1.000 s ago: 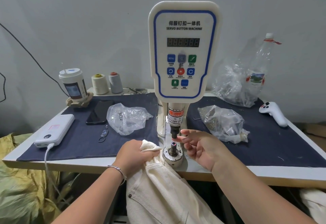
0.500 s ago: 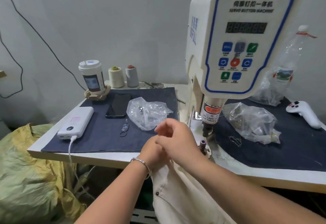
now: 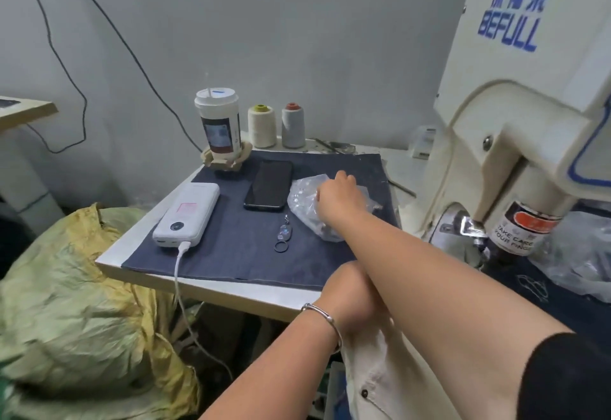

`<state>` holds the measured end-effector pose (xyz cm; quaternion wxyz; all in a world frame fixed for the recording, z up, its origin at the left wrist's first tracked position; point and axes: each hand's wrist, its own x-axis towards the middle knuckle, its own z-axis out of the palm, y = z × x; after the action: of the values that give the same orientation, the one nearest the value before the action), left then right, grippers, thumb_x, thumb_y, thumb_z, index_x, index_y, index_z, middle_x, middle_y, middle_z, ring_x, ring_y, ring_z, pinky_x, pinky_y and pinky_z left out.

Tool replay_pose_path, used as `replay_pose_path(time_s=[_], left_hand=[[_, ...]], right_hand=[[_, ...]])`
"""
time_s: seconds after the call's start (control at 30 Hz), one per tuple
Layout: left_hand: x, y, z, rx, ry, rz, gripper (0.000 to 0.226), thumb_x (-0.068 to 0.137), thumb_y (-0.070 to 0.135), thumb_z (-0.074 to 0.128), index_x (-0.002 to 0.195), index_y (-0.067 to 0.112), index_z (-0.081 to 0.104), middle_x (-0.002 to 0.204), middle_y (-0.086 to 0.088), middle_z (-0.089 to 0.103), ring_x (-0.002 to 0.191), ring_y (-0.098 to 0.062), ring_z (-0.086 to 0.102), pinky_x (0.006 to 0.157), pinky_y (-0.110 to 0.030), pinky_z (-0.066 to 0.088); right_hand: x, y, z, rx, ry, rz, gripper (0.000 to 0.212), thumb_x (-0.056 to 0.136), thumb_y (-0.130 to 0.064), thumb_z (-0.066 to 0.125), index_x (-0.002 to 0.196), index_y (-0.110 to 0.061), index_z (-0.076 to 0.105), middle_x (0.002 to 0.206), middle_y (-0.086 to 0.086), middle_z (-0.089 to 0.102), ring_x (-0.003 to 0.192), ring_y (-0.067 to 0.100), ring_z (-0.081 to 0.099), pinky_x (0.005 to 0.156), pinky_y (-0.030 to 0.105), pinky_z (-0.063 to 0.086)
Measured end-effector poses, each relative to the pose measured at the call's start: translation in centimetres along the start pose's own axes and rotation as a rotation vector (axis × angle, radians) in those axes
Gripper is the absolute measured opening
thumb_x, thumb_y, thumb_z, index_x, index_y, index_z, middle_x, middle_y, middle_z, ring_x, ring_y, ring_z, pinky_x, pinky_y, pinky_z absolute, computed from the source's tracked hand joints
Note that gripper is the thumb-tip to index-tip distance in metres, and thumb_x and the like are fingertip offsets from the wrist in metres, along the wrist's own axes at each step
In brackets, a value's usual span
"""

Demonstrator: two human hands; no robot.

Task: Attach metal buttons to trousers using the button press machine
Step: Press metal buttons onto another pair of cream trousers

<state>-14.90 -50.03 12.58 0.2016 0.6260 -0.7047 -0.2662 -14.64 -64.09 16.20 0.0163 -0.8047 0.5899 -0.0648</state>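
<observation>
The right hand [image 3: 335, 194] reached into the clear bag [image 3: 305, 203], presumably for a button, fingers hidden, grip untellable; the left hand [image 3: 355, 300] bunched the cream trousers [image 3: 390, 383] at the table edge [image 3: 211, 290], ready beside the press machine [image 3: 515, 141].

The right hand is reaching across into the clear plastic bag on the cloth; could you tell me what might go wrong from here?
1. The right hand is crossed over the left hand, so the trousers may slip out of place at the machine.
2. The phone lies right beside the plastic bag; rummaging could nudge it.
3. Small parts could spill from the crumpled bag.
</observation>
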Motion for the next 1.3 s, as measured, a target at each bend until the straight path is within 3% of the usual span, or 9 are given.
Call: replay_pose_path(time_s=[0.03,0.07,0.13,0.23,0.37,0.53,0.97,1.17,1.3], left_hand=[[-0.1,0.2,-0.2,0.000,-0.017,0.002,0.007,0.089,0.008,0.059,0.093,0.005,0.065,0.099,-0.019,0.065,0.084,-0.021,0.043,0.075,-0.029,0.045],[0.2,0.2,-0.2,-0.029,-0.019,-0.016,0.021,0.091,0.007,0.056,0.069,0.010,0.055,0.079,-0.016,0.058,0.079,-0.024,0.040,0.062,-0.028,0.037],[0.1,0.5,-0.7,0.004,-0.045,0.023,0.043,0.092,0.006,0.052,0.055,0.016,0.032,0.060,-0.006,0.039,0.074,-0.025,0.034,0.053,-0.028,0.022],[0.0,0.4,-0.9,0.008,-0.044,0.070,0.048,0.092,0.004,0.053,0.053,0.016,0.028,0.056,-0.002,0.034,0.072,-0.025,0.032,0.052,-0.027,0.019],[-0.2,0.7,-1.2,-0.013,-0.031,0.054,0.032,0.093,0.007,0.052,0.061,0.006,0.047,0.075,-0.024,0.055,0.074,-0.025,0.037,0.053,-0.026,0.022],[0.2,0.5,-1.0,0.115,-0.076,0.085,0.044,0.094,0.008,0.051,0.055,0.016,0.031,0.058,-0.002,0.036,0.073,-0.027,0.041,0.057,-0.031,0.027],[0.6,0.2,-0.4,0.158,-0.067,0.087,0.040,0.094,0.011,0.051,0.058,0.018,0.035,0.060,0.001,0.037,0.073,-0.026,0.044,0.064,-0.030,0.032],[0.4,0.6,-0.2,0.151,-0.001,0.106,0.016,0.091,0.017,0.056,0.083,0.006,0.064,0.074,-0.007,0.053,0.070,-0.026,0.044,0.054,-0.031,0.029],[0.3,0.6,-0.1,0.199,-0.035,0.091,0.020,0.092,0.016,0.053,0.072,0.013,0.052,0.066,-0.003,0.047,0.070,-0.026,0.045,0.062,-0.030,0.032]], right_hand=[[0.4,0.0,0.1,-0.004,0.003,0.009,0.032,0.093,-0.012,0.050,0.123,-0.010,0.060,0.133,0.013,0.040,0.121,0.031,0.040,0.086,0.035,0.041],[0.7,-0.1,0.1,-0.007,0.006,0.018,0.034,0.092,-0.009,0.051,0.125,-0.007,0.057,0.133,0.014,0.040,0.121,0.031,0.041,0.086,0.035,0.042],[1.1,-0.2,0.3,-0.009,0.009,0.026,0.037,0.090,-0.006,0.054,0.127,-0.004,0.055,0.133,0.013,0.041,0.121,0.031,0.042,0.083,0.034,0.042],[1.4,-0.2,0.6,-0.003,0.012,0.033,0.036,0.089,-0.006,0.055,0.125,-0.007,0.057,0.131,0.012,0.042,0.119,0.030,0.044,0.076,0.033,0.038],[1.7,-0.1,0.7,0.026,0.014,0.029,0.032,0.090,-0.007,0.054,0.120,-0.012,0.062,0.128,0.010,0.042,0.115,0.029,0.046,0.076,0.033,0.039],[1.6,0.0,0.9,0.069,0.016,0.043,0.028,0.091,-0.009,0.052,0.114,-0.015,0.066,0.126,0.009,0.044,0.112,0.029,0.049,0.075,0.034,0.041],[1.0,0.3,0.6,0.104,0.089,0.051,0.028,0.093,-0.011,0.052,0.117,-0.010,0.066,0.126,0.008,0.047,0.114,0.028,0.049,0.082,0.035,0.046],[0.2,0.8,0.5,0.060,0.156,0.013,0.023,0.092,-0.009,0.057,0.115,-0.008,0.063,0.123,0.007,0.048,0.115,0.025,0.046,0.076,0.030,0.035],[0.0,0.8,0.7,0.115,0.180,-0.009,0.024,0.093,-0.008,0.054,0.117,-0.007,0.057,0.122,0.007,0.046,0.109,0.025,0.049,0.072,0.031,0.034]])
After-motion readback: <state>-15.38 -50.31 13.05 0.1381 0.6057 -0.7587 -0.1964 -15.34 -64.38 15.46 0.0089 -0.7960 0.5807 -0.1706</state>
